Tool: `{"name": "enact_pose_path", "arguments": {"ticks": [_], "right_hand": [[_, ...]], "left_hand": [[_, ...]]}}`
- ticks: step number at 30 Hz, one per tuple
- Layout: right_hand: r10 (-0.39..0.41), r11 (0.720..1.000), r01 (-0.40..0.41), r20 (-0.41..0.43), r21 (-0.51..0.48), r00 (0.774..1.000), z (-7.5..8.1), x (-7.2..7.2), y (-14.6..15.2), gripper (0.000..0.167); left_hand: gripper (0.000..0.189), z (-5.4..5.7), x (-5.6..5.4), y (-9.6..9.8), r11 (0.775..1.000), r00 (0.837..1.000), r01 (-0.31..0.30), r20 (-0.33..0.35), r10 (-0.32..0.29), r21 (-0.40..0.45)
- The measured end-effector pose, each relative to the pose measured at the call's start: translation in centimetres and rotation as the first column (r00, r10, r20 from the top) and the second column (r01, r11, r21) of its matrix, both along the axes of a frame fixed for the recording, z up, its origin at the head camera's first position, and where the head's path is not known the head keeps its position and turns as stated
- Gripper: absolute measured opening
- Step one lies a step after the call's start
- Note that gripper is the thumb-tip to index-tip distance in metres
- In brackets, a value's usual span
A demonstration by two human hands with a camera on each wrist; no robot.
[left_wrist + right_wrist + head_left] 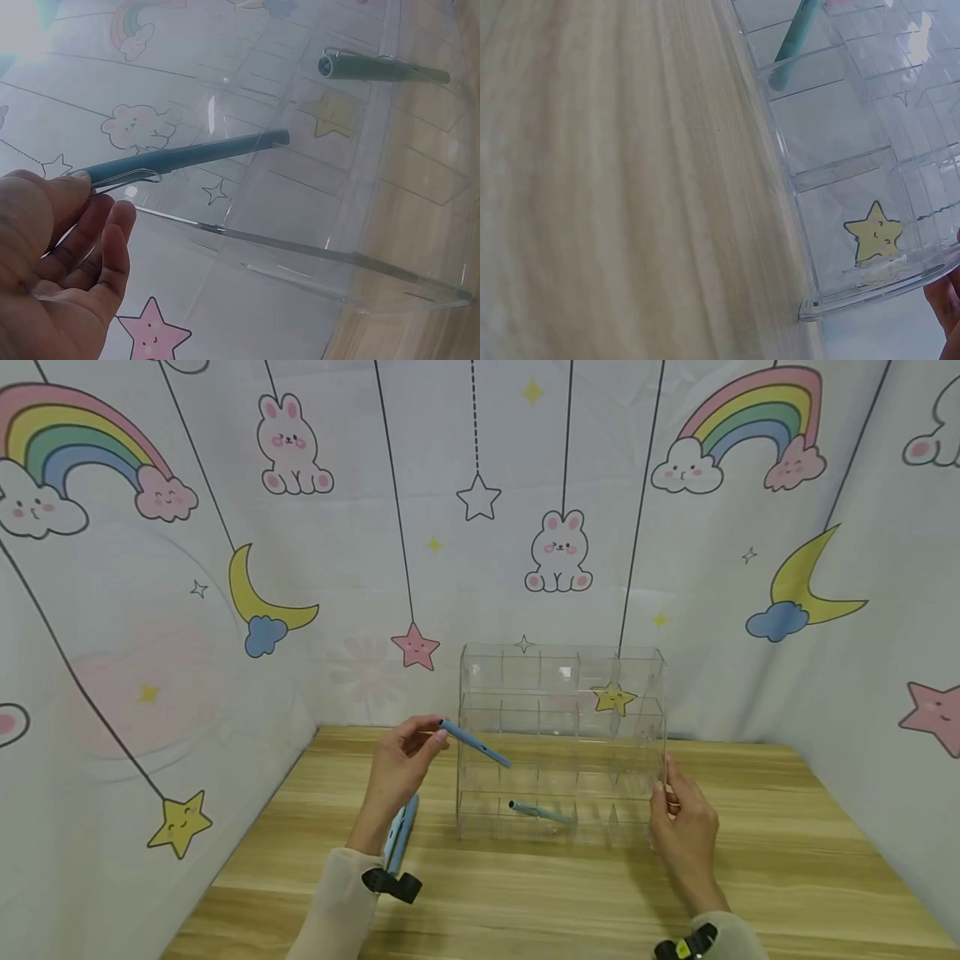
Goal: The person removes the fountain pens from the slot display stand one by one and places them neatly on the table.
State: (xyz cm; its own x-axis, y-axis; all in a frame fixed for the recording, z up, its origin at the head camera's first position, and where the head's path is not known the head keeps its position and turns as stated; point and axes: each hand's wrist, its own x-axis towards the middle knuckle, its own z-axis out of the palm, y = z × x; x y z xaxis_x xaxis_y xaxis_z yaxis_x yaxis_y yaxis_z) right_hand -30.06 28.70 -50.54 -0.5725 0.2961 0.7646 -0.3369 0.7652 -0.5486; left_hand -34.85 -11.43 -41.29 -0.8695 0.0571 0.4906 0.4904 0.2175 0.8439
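Note:
My left hand [401, 764] pinches a blue pen [476, 745] by one end between thumb and fingers. In the left wrist view the pen's wire clip faces the hand, and its free end points toward a clear acrylic organizer [664, 714] with several tiers of compartments. The pen overlaps the organizer's left part in the head view. A green pen [540, 812] lies at a slant in the lowest tier, its clip showing in the left wrist view. At the organizer's right side my right hand [686, 831] grips the side wall, thumb in front; mostly its fingertips show in the right wrist view.
More blue pens [403, 833] lie on the wooden table [510, 893], partly hidden behind the left wrist. A white curtain [360, 568] printed with rabbits, stars and rainbows surrounds the table at the back and sides. Each wrist wears a black strap.

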Motion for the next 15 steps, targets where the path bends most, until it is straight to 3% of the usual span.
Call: {"name": "enact_pose_path", "arguments": {"ticks": [15], "right_hand": [[0.014, 1.000, -0.014, 0.001, -0.008, 1.000, 0.11, 0.05, 0.00, 0.051]], "left_hand": [[0.026, 0.23, -0.06, -0.15, 0.998, 1.000, -0.015, -0.012, 0.015, 0.068]]}}
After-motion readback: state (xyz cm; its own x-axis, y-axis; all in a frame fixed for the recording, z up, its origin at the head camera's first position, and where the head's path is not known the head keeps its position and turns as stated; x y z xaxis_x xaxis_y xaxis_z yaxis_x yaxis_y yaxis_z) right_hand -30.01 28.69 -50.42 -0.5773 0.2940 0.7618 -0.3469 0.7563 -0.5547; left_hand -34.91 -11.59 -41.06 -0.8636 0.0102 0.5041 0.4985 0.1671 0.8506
